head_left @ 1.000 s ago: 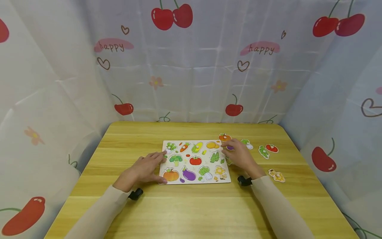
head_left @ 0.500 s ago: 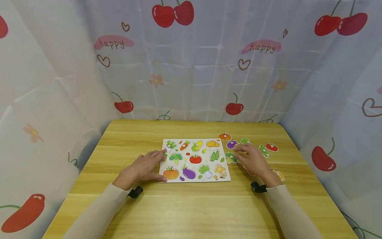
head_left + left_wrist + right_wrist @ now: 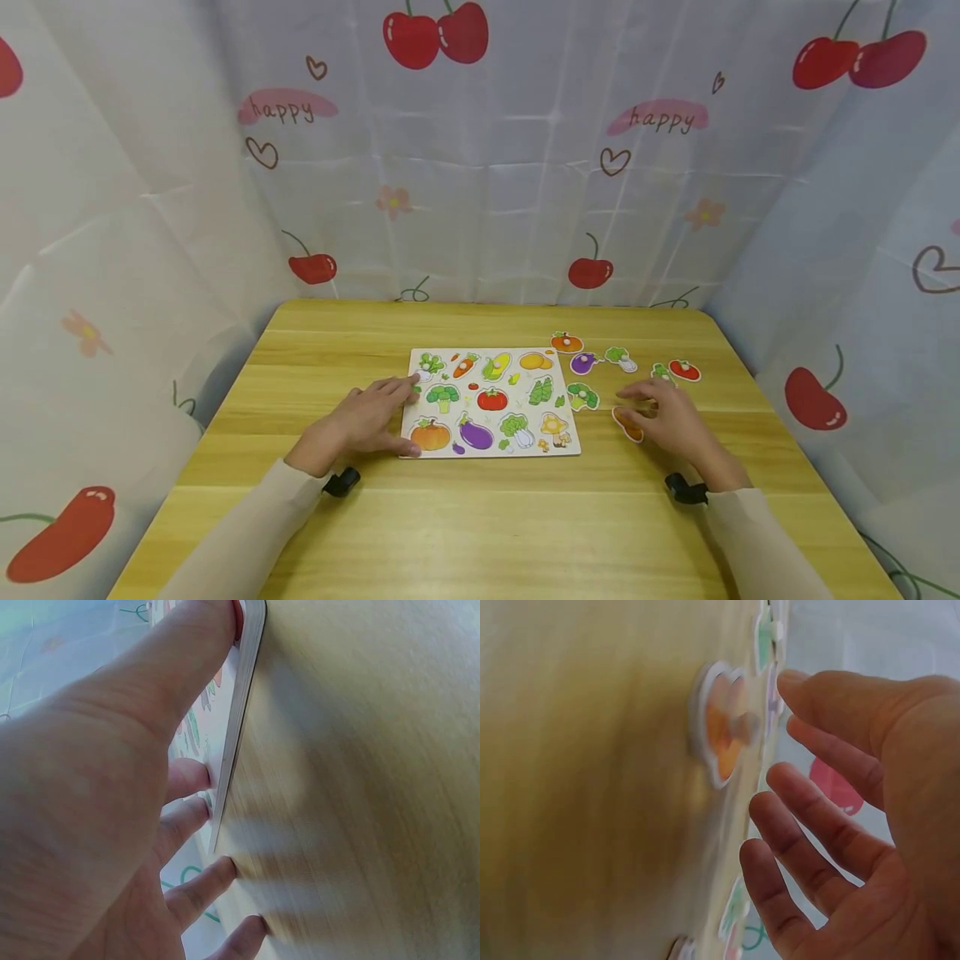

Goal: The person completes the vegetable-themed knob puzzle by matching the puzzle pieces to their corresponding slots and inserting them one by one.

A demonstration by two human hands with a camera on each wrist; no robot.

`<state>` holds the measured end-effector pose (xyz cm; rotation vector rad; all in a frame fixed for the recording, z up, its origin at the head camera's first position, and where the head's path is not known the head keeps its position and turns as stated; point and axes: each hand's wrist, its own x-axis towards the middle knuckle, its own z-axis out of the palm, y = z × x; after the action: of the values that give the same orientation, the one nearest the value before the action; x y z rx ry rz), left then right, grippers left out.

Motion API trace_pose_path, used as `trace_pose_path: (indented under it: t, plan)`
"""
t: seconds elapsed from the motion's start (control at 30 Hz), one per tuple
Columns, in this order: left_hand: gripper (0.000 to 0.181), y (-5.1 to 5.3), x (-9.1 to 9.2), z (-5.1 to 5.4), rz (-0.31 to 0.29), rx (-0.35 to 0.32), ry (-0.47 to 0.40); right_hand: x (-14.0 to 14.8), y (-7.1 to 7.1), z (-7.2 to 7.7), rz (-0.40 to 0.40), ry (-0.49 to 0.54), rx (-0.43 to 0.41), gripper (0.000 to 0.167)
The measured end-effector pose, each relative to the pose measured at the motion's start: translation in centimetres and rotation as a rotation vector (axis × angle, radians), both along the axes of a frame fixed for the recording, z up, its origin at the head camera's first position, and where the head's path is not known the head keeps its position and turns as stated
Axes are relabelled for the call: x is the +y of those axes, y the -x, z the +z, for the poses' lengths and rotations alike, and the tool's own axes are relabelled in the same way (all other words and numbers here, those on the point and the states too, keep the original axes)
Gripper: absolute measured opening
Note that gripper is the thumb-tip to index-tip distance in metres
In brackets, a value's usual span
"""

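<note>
A white vegetable puzzle board (image 3: 459,421) lies on the table in the head view. My left hand (image 3: 360,425) rests on its left edge, thumb and some fingertips on the board; in the left wrist view the other fingertips (image 3: 259,924) reach the tabletop. My right hand (image 3: 675,419) hovers beside an orange-brown potato-like puzzle piece (image 3: 626,425), its fingers relaxed and apart. The right wrist view shows that knobbed piece (image 3: 724,724) with a gap between it and the thumb. Nothing is in the right hand.
Loose knobbed pieces lie right of the board: broccoli (image 3: 582,396), eggplant (image 3: 583,363), pumpkin (image 3: 567,342), cabbage (image 3: 621,358) and tomato (image 3: 685,370). A green piece (image 3: 662,372) is partly behind the right hand. A printed curtain (image 3: 480,208) surrounds the wooden table (image 3: 480,525).
My right hand has moved right, from the board's upper right corner, past the broccoli piece, to the potato-like piece. The left hand stays on the board.
</note>
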<state>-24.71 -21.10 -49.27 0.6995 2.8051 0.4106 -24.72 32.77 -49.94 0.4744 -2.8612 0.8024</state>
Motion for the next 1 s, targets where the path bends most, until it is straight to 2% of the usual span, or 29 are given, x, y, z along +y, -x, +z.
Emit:
trace_pose_path:
  t: [0.27, 0.57, 0.83, 1.0]
  plan:
    - [0.113, -0.1, -0.2, 0.1, 0.013, -0.001, 0.002, 0.9, -0.8, -0.5, 0.000, -0.029, -0.019, 0.030]
    - [0.119, -0.3, -0.5, 0.0, 0.021, -0.013, -0.005, 1.3, -0.8, -1.1, -0.026, -0.015, -0.036, 0.019]
    - [0.109, -0.5, -0.4, 0.0, 0.013, -0.017, -0.007, 1.2, -0.9, -1.1, -0.026, -0.017, -0.030, 0.011]
    - [0.100, -0.3, 0.0, 0.2, 0.000, -0.007, -0.011, 1.6, -0.9, -0.9, -0.033, -0.015, -0.034, 0.012]
